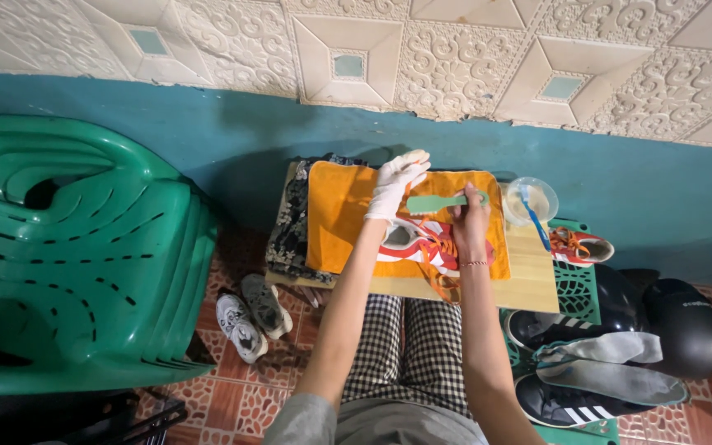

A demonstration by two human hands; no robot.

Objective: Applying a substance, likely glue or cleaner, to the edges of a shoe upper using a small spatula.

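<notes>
While the gloved left hand (395,185) rests open above the sneaker (422,244), right hand (469,216) has its grip closed on the green brush (438,202); scrubbing step, next needs bristles on the upper.

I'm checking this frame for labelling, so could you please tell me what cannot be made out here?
Head view only:
- Green brush: bristles face away; right hand covers one end.
- Orange-and-white sneaker: toe hidden by the right forearm.
- Clear bowl: contents too small to tell.
- Black shoes: cut off by the bottom edge.
</notes>
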